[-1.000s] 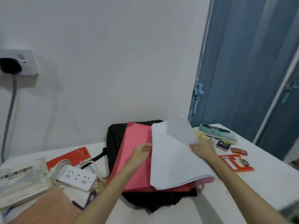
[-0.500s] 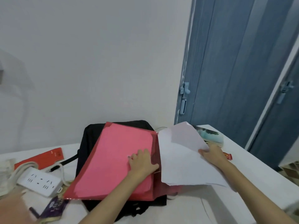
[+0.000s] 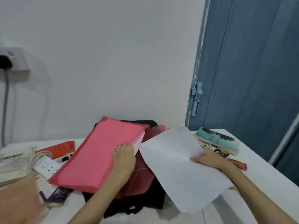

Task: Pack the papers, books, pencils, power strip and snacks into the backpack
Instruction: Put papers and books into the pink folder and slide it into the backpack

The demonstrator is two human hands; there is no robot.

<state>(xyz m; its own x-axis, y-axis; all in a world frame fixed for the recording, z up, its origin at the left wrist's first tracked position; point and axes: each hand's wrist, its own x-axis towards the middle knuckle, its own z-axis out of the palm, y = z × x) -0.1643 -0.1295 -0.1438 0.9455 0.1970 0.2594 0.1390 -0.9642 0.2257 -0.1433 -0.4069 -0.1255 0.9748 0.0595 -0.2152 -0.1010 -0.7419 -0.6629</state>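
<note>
Fingers [image 3: 124, 147] of the left hand [image 3: 123, 156] curl over the raised edge of a stiff pink folder [image 3: 95, 157] lying atop the black backpack [image 3: 145, 202], mostly hidden beneath it. Right of the backpack, the right hand [image 3: 207, 157] pinches thin white paper sheets [image 3: 179, 165], forearm outstretched.

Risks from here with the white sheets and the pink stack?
1. The white papers, pinched at one edge by the right hand, sag and may crease going in.
2. The pink paper stack, lifted by the left hand, overhangs the black backpack and might slide onto the power strip.
</note>
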